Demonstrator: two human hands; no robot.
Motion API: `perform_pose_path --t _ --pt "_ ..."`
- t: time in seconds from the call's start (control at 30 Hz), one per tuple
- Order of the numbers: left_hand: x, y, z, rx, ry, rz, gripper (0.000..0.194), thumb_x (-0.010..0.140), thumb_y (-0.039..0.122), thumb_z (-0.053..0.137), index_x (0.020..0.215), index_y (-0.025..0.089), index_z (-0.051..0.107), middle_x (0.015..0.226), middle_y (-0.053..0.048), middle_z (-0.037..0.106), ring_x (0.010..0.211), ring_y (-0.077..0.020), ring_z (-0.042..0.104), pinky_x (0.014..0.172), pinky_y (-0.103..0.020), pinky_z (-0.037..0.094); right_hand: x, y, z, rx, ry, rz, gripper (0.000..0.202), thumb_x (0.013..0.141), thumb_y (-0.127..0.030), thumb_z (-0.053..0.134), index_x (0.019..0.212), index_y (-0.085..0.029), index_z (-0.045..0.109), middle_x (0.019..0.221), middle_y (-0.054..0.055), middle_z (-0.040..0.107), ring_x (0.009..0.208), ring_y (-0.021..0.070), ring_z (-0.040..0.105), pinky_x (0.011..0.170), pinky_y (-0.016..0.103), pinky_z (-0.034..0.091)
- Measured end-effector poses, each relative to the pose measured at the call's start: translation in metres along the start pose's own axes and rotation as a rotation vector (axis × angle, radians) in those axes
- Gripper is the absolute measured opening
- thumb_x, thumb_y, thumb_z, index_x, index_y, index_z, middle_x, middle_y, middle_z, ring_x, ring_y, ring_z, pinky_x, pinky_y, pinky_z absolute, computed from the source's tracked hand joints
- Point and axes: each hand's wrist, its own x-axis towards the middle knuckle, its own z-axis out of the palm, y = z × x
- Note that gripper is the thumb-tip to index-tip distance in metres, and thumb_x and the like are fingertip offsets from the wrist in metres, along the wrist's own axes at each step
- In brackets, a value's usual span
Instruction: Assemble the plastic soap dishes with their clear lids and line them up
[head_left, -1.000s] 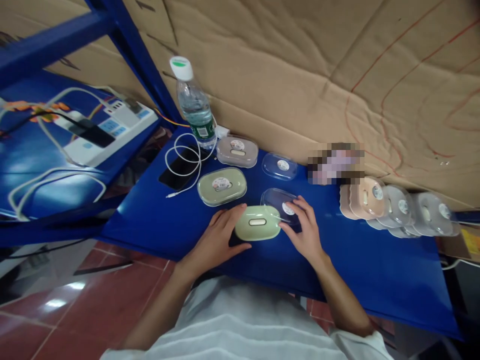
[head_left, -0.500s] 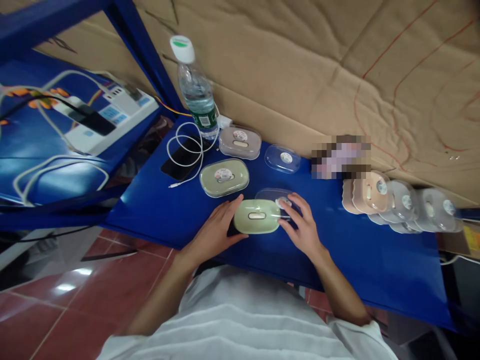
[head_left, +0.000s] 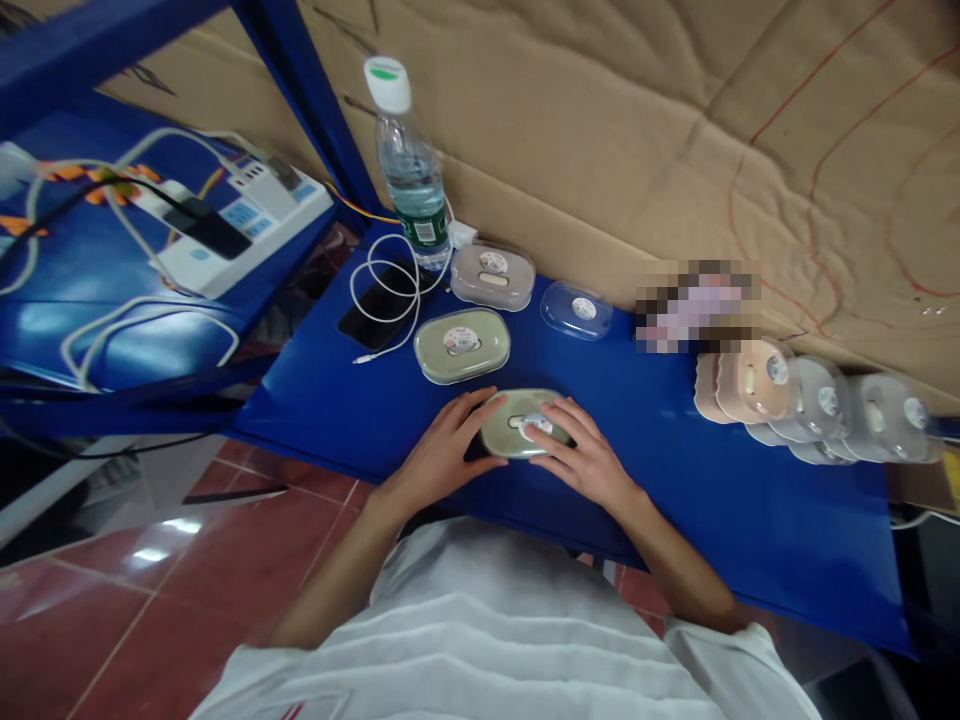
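A green soap dish (head_left: 501, 436) lies near the blue table's front edge, with a clear lid (head_left: 537, 426) bearing a round sticker over it. Whether the lid is fully seated I cannot tell. Curled around the dish's left end is my left hand (head_left: 448, 448), thumb at the near side. My right hand (head_left: 589, 455) grips the lid at the right end, fingers over its top. Just behind sits another green soap dish (head_left: 463, 346) under a clear lid. A loose clear lid (head_left: 576, 311) rests farther back, beside a greyish-pink lidded soap dish (head_left: 493, 277).
Stacked peach soap dishes (head_left: 757, 385) and grey ones (head_left: 889, 418) stand at right. A water bottle (head_left: 412, 180), a phone (head_left: 371, 318) and a white cable (head_left: 417, 290) are at back left. Brown cardboard (head_left: 570, 130) lines the back; a power strip (head_left: 247, 230) lies left.
My right hand has brought the clear lid from behind the green soap dish to over it. My left hand still holds the dish. The view has shifted slightly.
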Motion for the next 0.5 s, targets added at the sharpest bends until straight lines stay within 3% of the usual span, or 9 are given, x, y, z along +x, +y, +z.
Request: perform_pose_path --t 0.23,0.5 --pt "0.0 0.0 0.002 0.021 0.011 -0.002 0.092 0.095 0.038 0.083 0.171 0.037 0.031 0.166 -0.013 0.049 0.154 -0.0358 0.05 0.128 -0.056 0.044 -0.007 0.006 0.007 0.069 0.009 0.123 0.078 0.099 -0.034 0.079 0.168 -0.038 0.043 0.181 0.01 0.028 0.167 0.0357 0.029 0.129 0.06 0.045" --pt "-0.002 -0.006 0.005 0.014 0.018 -0.003 0.094 0.091 0.038 0.087 0.17 0.039 0.035 0.162 -0.011 0.053 0.149 -0.0345 0.055 0.125 -0.054 0.05 -0.009 0.009 0.005 0.081 0.007 0.122 0.09 0.097 -0.033 0.081 0.172 -0.04 0.032 0.18 0.009 0.031 0.164 0.033 0.038 0.127 0.055 0.048"
